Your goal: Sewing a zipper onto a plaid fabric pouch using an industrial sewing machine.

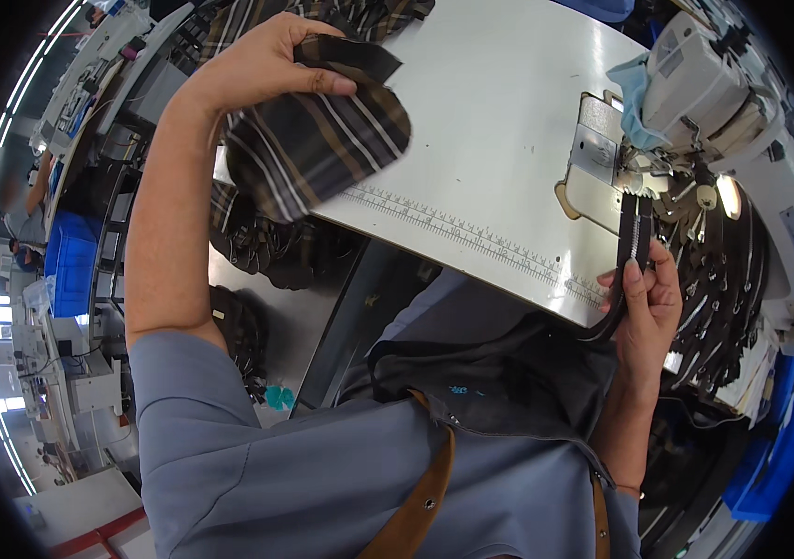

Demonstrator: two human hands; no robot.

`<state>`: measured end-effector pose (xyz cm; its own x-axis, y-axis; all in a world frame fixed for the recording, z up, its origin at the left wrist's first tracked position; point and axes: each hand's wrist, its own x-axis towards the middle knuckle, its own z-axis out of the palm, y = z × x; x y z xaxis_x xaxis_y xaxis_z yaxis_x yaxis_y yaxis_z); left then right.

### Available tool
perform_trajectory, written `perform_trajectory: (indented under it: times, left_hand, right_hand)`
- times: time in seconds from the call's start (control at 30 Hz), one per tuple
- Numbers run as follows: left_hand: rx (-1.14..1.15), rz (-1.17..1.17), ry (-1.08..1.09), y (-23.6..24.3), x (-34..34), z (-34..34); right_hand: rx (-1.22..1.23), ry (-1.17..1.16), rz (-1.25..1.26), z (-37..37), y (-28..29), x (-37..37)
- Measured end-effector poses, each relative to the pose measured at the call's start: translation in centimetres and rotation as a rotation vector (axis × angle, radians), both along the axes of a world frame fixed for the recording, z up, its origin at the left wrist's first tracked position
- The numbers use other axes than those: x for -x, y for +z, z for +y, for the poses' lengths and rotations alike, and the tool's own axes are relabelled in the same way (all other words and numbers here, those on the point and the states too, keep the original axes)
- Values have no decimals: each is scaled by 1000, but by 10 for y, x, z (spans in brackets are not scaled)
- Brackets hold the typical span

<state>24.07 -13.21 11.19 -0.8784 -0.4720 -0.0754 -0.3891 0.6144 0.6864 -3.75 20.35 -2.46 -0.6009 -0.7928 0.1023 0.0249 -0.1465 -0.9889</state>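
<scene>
My left hand (266, 70), raised at the far left of the white sewing table (481, 121), pinches a cut piece of dark plaid fabric (318, 149) with brown and white stripes between thumb and fingers. The piece hangs over the table's left edge. At the right, my right hand (650, 303) grips a black zipper (636, 233) with pale teeth. Its upper end lies by the needle area of the sewing machine (695, 88), beside the metal plate (592, 154); whether it is under the presser foot I cannot tell. The zipper's lower end trails toward my dark apron (508, 382).
A ruler scale (471, 228) runs along the table's near edge. Many dark zippers (718, 279) hang right of the machine. More plaid pieces (257, 247) hang at the left. A blue bin (73, 265) stands far left, near another person's arm (40, 182). A light-blue mask (637, 98) hangs on the machine.
</scene>
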Motion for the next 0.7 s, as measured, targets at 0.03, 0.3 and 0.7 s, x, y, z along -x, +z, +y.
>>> perform_trajectory:
  times: [0.03,0.3,0.7]
  left_hand:
    - [18,-27,7,1,8,15]
    - [-464,158,-380,-52,116,115]
    - [335,287,-228,-76,159,130]
  right_hand:
    - [-20,5,36,0,2,-1]
    - [-71,238,126,8,8,4]
    - [-151,113,546,-1,7,7]
